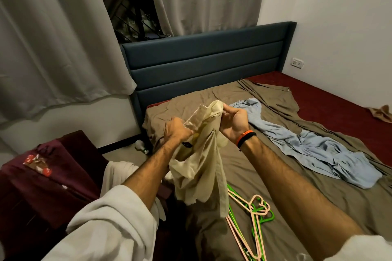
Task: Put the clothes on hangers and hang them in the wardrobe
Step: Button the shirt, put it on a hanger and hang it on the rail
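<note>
I hold a pale cream shirt (199, 176) up over the bed. My left hand (176, 131) grips its bunched upper part on the left. My right hand (233, 121) pinches the fabric near the collar on the right. The rest of the shirt hangs down between my forearms. A light blue garment (307, 148) lies crumpled on the bed to the right. Pink and green plastic hangers (252, 218) lie in a loose pile on the sheet below the shirt. No wardrobe is in view.
The bed has an olive-brown sheet (265, 176) over a red mattress (339, 108) and a dark blue headboard (201, 63). A maroon cloth-covered piece (42, 186) stands at left with a white cloth (118, 174) beside it. Grey curtains (53, 38) hang behind.
</note>
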